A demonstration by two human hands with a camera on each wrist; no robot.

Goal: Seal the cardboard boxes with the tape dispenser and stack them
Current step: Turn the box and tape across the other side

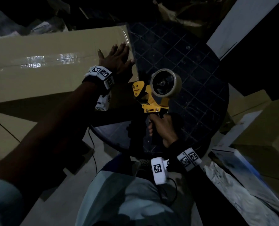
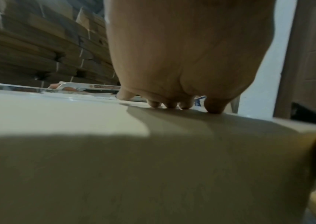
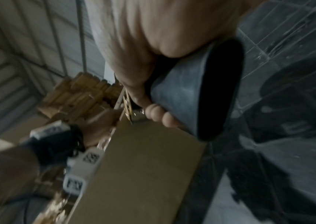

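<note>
We are pressing our left hand [image 1: 117, 58] flat, fingers spread, on the taped cardboard box [image 1: 53, 62] lying on the round table [image 1: 184, 62]; our right hand [image 1: 164, 128] is gripping the yellow tape dispenser [image 1: 153, 93] beside the box.

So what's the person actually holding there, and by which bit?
The right hand grips the tape dispenser by its handle; the left hand presses flat on the cardboard box.

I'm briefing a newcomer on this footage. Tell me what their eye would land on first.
The yellow tape dispenser with its tape roll, gripped by the right hand over the dark round table, stands out most. Next comes the big cardboard box on the left, glossy tape along its top seam, with the left hand laid flat near its right end.
</note>
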